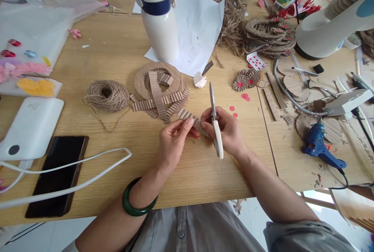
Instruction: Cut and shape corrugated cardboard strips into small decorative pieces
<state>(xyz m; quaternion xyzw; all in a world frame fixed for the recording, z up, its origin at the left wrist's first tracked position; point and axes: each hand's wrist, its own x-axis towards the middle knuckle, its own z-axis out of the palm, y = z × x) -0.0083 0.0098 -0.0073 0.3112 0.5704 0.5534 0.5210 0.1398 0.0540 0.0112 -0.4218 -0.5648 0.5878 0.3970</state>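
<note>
My left hand (pixel 174 141) pinches the left part of a short corrugated cardboard strip (pixel 187 116) near the middle of the table. At the strip's other end is my right hand (pixel 224 129), its fingers closed on the strip. White-handled scissors (pixel 217 137) also rest in my right hand, blades pointing away from me. Just beyond my hands, several corrugated strips (pixel 157 94) lie crossed over cardboard rings (pixel 140 78). To their left sits a ball of brown twine (pixel 107 95) with a loose end trailing toward me.
A white flask (pixel 162 30) stands behind the rings on white paper (pixel 193 30). Phone (pixel 58 174), power bank (pixel 33 127) and white cable lie left. On the right are a blue glue gun (pixel 320 145), cardboard scraps, red dots and corrugated rosettes (pixel 247 80).
</note>
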